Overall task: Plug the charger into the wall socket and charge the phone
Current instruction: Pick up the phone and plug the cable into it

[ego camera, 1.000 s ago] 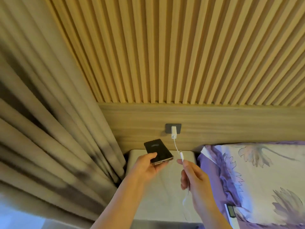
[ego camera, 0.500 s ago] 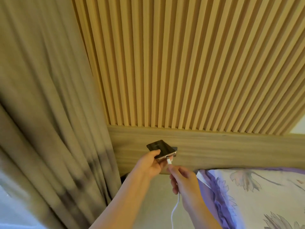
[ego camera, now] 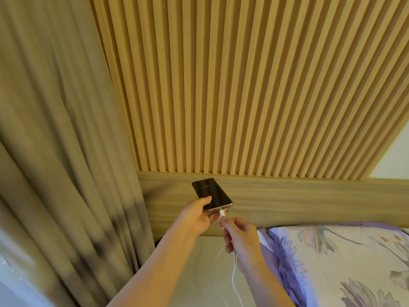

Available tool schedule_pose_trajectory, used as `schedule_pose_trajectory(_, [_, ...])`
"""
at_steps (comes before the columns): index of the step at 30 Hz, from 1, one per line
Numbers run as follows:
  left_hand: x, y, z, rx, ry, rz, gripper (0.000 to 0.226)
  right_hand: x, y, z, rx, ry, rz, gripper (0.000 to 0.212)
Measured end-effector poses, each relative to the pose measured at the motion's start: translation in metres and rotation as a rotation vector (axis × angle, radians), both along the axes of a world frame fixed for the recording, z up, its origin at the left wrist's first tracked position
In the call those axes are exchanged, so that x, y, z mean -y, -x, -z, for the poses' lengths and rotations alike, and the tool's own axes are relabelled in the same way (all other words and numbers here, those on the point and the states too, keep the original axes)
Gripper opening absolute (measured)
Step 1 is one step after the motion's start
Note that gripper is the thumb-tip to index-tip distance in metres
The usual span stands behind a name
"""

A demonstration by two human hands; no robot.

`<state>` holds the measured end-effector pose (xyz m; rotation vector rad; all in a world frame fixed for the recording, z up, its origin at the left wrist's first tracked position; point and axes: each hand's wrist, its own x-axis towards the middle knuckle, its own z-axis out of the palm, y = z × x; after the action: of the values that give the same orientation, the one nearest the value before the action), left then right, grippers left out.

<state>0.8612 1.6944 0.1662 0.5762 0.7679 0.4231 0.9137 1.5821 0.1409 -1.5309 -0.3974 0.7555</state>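
My left hand (ego camera: 197,216) holds a black phone (ego camera: 211,192) up in front of the wooden headboard, screen dark and facing up. The white cable plug (ego camera: 222,212) sits at the phone's bottom port. My right hand (ego camera: 240,237) pinches the cable just behind that plug. The white charging cable (ego camera: 234,278) hangs down from my right hand and loops toward the bottom edge. The wall socket and the charger block are hidden behind the phone and my hands.
A beige curtain (ego camera: 66,173) fills the left side. Vertical wood slats (ego camera: 221,85) cover the wall above the headboard panel (ego camera: 309,200). A purple floral pillow (ego camera: 343,262) lies at the right, beside a pale bedside surface (ego camera: 199,273).
The phone and the cable plug came together: a second ago they were apart with the charger visible in the socket; now the plug is at the phone's port. The view tilted upward.
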Motion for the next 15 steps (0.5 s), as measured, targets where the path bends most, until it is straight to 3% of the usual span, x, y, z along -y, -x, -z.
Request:
schedule_pose_trajectory(3, [0.001,-0.001,0.003,-0.011,-0.059,0.013,0.007,0.0,0.001,0.0,-0.004,0.002,0.011,0.023])
schedule_pose_trajectory(7, [-0.001,-0.002,0.012,0.01,-0.117,0.02,0.026,0.0,0.002,-0.001,-0.015,-0.006,0.03,0.023])
schedule_pose_trajectory(15, [0.002,-0.001,0.015,0.018,-0.203,0.032,0.03,0.0,0.006,0.002,-0.059,-0.022,0.033,0.023])
